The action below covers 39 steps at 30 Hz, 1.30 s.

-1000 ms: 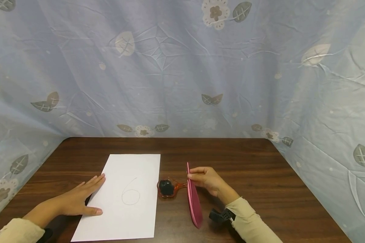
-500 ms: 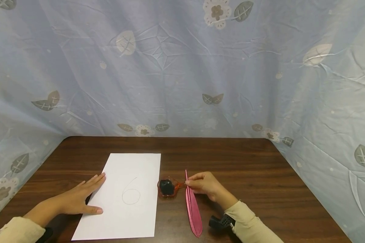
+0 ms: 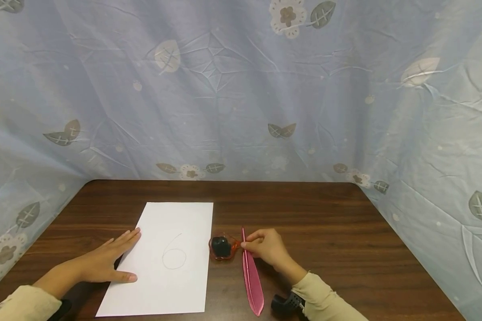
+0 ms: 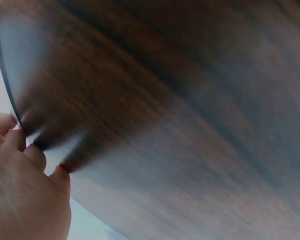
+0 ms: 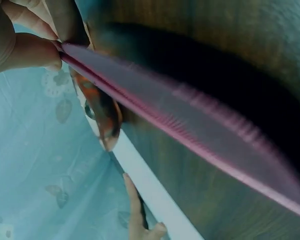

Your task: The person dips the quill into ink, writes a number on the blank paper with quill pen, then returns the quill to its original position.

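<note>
My left hand [image 3: 98, 264] lies with fingers spread over the left edge of a white sheet of paper [image 3: 152, 294], thumb apart from the fingers. A thin pencil-like "6" is drawn mid-sheet. With thumb and fingertips, my right hand [image 3: 270, 250] pinches a pink feather-shaped quill [image 3: 254, 285] near its narrow upper end; its broad vane slants down toward me. Just left of those fingertips is a translucent amber dish-like piece with a black centre [image 3: 222, 247], its thin right end overlapped by the fingers. In the right wrist view the quill [image 5: 185, 115] crosses the picture.
A dark wood-grain table [image 3: 329, 232] carries everything. Blue-grey patterned cloth [image 3: 241, 89] hangs along its back and sides. A black wrist-worn device [image 3: 286, 304] sits at the right cuff, close over the table.
My right hand has moved slightly left and toward me with the quill, whose broad face has turned into view. The left hand and paper stay as they were.
</note>
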Motion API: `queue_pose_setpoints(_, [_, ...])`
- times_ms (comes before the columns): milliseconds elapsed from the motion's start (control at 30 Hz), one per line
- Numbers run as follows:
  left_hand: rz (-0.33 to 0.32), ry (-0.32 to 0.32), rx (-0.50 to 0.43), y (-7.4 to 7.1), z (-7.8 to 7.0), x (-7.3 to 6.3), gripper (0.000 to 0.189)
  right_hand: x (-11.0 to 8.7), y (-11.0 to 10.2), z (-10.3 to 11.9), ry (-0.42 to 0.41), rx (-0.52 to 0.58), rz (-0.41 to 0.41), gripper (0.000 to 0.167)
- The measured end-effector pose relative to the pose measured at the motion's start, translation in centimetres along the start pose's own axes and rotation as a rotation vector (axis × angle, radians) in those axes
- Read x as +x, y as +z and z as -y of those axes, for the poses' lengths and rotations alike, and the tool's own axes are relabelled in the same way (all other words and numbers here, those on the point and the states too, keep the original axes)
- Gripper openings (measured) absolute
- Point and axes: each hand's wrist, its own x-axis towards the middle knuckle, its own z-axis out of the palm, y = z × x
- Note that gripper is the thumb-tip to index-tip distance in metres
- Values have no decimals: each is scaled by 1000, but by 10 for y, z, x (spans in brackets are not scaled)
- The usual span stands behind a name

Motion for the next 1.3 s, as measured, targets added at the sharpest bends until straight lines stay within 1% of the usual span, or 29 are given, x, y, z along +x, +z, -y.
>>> queue_pose_setpoints(100, [-3, 6, 12, 0, -1, 0, 106, -1, 2, -1, -37, -67, -28, 24])
queue_pose_setpoints(200, [-7, 16, 23, -1, -1, 0, 105, -2, 4, -2, -77, -109, -49, 22])
queue_pose_setpoints(300, [-6, 10, 21, -1, -2, 0, 105, -2, 6, -3, -115, -133, -63, 22])
queue_pose_setpoints(433, [-5, 8, 22, -1, 0, 0, 106, -2, 7, -4, -140, -150, -72, 22])
queue_pose_setpoints(633, [5, -2, 5, -1, 0, 0, 106, -1, 8, -3, -145, -188, -80, 20])
queue_pose_setpoints(833, [-5, 14, 15, -2, -1, 0, 105, -2, 7, -2, -166, -196, -75, 21])
queue_pose_setpoints(1000, [3, -3, -33, 0, -1, 0, 107, -2, 7, -3, -162, -202, -66, 21])
queue_pose_setpoints(1200, [-11, 32, -84, 0, 1, -1, 106, -3, 5, -1, -163, -200, -57, 18])
queue_pose_setpoints(1300, [-12, 23, -84, 1, 1, -1, 106, -4, 4, 1, -162, -211, -58, 17])
